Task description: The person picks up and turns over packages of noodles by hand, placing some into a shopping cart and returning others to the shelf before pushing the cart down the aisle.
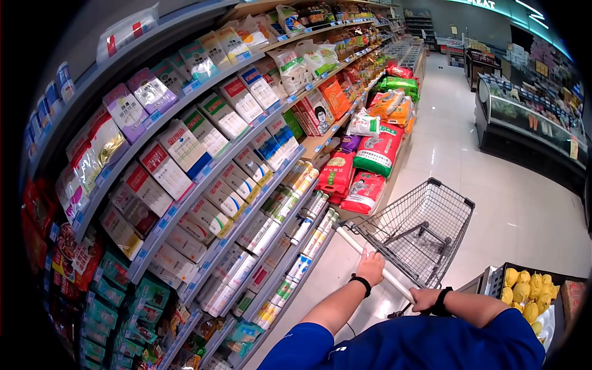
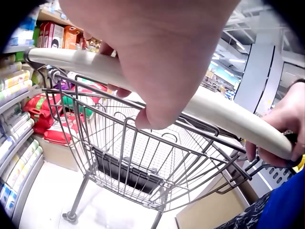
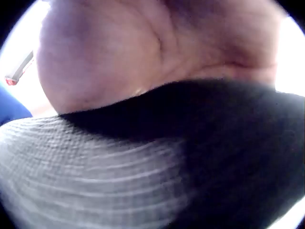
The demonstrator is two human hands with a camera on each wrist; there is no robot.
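In the head view, a wire shopping cart [image 1: 445, 213] stands in front of me, its basket showing bare mesh. My left hand [image 1: 370, 269] grips the white handle bar [image 1: 350, 240] near its middle. The left wrist view has the left hand [image 2: 157, 52] large over the bar [image 2: 224, 112], with thumb and fingertips coming round below it. Toward the bar's right end, my right hand [image 1: 425, 300] holds on with curled fingers. Only the heel of the right hand [image 3: 138, 52] and a dark ribbed wristband [image 3: 109, 176] fill the right wrist view.
Tall shelves [image 1: 209, 169] of boxed and rolled packages line the left side. Red and green sacks [image 1: 376, 148] are piled beyond them along the aisle. Yellow-wrapped fruit [image 1: 527, 293] sits in a bin close on the right. A refrigerated display case [image 1: 530, 126] stands farther off.
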